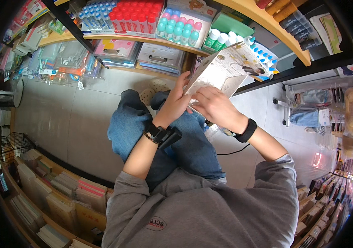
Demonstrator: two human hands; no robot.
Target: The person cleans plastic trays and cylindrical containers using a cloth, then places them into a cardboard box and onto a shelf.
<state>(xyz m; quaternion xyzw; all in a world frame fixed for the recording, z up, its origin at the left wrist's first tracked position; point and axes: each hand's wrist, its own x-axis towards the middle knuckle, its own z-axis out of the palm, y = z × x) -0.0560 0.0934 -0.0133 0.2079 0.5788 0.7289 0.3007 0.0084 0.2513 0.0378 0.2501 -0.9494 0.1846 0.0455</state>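
An opened cardboard box [241, 60], printed with pictures and writing, is tilted up in front of my knees. Its pale inside [215, 73] faces me. My left hand [176, 100] grips its left side near the lower end, thumb along the edge and fingers behind. Over the near end of the box lies my right hand [215, 107], fingers bent inward against the inside. Whatever is under those fingertips is hidden. Both wrists wear black bands, and the left one also carries a dark device [170, 138].
Ahead, a wooden shelf [127, 36] holds red-capped glue sticks [136, 18], turquoise and pink bottles [176, 29] and green white-capped bottles [218, 40]. Clipboards [161, 57] are stacked below. Bagged goods [68, 62] hang at left. Book bins [58, 192] stand behind left; a cable [234, 152] lies at right.
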